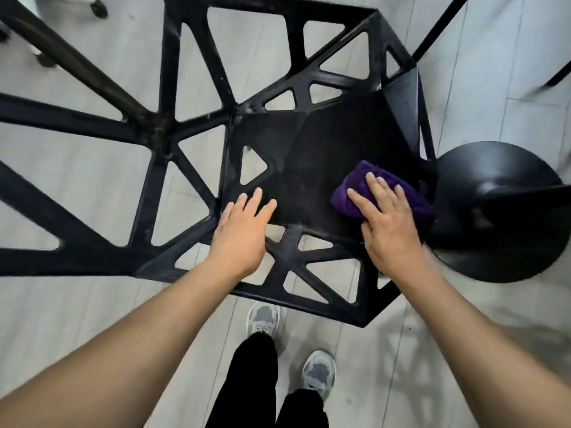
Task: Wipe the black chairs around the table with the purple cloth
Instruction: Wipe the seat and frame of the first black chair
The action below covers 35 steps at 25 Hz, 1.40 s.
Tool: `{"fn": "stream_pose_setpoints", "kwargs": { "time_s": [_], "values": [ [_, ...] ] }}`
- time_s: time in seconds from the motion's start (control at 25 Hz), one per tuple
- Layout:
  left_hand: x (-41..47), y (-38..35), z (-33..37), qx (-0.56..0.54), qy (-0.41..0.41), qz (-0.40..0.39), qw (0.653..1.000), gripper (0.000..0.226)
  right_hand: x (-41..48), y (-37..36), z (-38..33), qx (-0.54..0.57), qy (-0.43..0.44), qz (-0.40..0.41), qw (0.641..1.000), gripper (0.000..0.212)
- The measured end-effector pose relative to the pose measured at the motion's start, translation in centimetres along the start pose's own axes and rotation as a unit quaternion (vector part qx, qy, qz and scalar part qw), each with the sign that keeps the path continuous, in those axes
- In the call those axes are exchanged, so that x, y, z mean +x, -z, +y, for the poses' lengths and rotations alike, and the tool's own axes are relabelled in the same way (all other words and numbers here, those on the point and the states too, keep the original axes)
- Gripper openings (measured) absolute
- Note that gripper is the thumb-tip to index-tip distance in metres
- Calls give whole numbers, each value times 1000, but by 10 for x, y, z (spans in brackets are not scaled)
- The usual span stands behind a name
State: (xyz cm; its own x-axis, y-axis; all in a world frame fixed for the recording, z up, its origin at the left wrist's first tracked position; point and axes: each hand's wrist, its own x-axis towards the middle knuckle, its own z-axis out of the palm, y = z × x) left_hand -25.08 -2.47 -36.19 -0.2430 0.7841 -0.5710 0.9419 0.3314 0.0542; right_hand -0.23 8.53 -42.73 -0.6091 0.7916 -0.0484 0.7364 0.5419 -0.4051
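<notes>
A black chair (321,156) with a lattice of triangular cut-outs fills the middle of the head view, seen from above. On the right part of its seat lies a bunched purple cloth (377,177). My right hand (386,223) presses flat on that cloth with straight, spread fingers. My left hand (244,230) rests open on the seat's near left edge, fingers straight, holding nothing.
A round black table base (500,211) stands on the pale floor just right of the chair. Dark table legs (77,63) run across the upper left, and thin black legs (438,29) show at the upper right. My shoes (318,375) stand behind the chair.
</notes>
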Motion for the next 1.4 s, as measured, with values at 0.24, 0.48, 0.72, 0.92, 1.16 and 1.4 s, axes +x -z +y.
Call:
{"fn": "stream_pose_setpoints", "kwargs": {
  "time_s": [0.24,0.48,0.72,0.92,1.16,1.4],
  "values": [
    [-40,30,-2,58,17,52,997,59,10,-27,-69,50,74,-114,989,59],
    [-100,28,-27,104,83,89,987,55,0,-17,-93,149,92,-195,965,55],
    [-96,21,-21,110,73,125,983,55,-15,-20,-94,119,68,-207,969,57],
    [-122,31,-49,165,42,135,976,55,-1,-37,-116,86,-25,-165,982,57],
    [-143,23,-59,204,32,139,968,67,22,-45,-152,111,-70,-124,983,59],
    [-135,14,-68,208,-24,172,962,67,65,-61,-206,143,-5,-168,975,50]
  ]
}}
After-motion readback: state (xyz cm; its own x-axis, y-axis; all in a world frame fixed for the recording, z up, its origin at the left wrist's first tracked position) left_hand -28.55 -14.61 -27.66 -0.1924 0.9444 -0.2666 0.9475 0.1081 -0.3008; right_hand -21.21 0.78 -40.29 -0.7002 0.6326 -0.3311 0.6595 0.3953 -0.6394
